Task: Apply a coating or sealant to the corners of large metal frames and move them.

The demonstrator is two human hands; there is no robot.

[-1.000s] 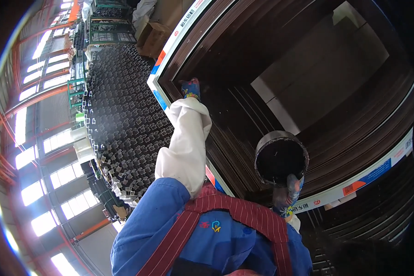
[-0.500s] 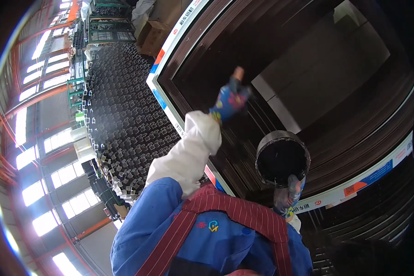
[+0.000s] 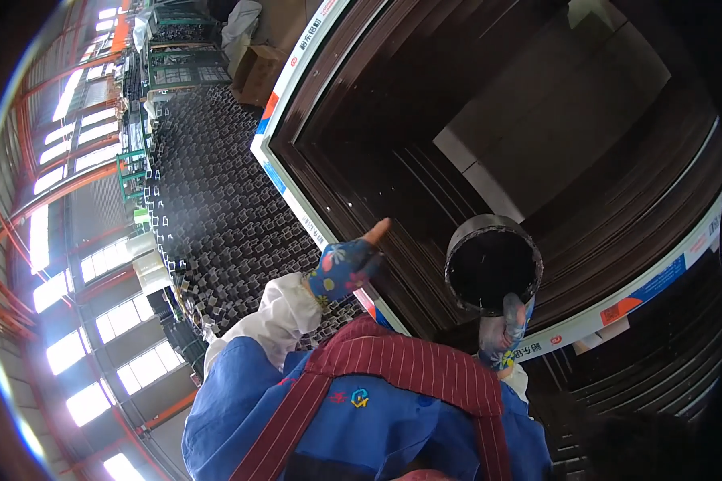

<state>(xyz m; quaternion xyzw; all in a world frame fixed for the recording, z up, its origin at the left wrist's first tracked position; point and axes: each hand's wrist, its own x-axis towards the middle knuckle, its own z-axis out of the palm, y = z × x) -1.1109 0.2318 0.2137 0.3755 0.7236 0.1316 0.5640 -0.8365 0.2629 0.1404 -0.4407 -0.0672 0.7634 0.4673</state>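
My left hand [image 3: 346,264] wears a blue flowered glove with one bare finger stretched out over the stacked dark frames [image 3: 409,272]. Its other fingers are slightly blurred, and I see nothing held in them. At the right, my right hand [image 3: 507,330], also in a flowered glove with dark smears, grips the near rim of a round dark container [image 3: 493,268]. The container is tilted so that its black inside shows. Thumb over the rim, the rest of that hand is mostly hidden below it.
Printed white edge strips [image 3: 297,210] line the outside of the frame stack. Left of it lie many bundled dark profiles [image 3: 217,184] with their ends showing. A cardboard box [image 3: 257,74] and green racks [image 3: 186,72] stand farther off. More long dark profiles [image 3: 650,377] lie at the lower right.
My left hand has moved back toward me and to the left, from over the frames to near their left edge strip. The right hand and the container have hardly moved.
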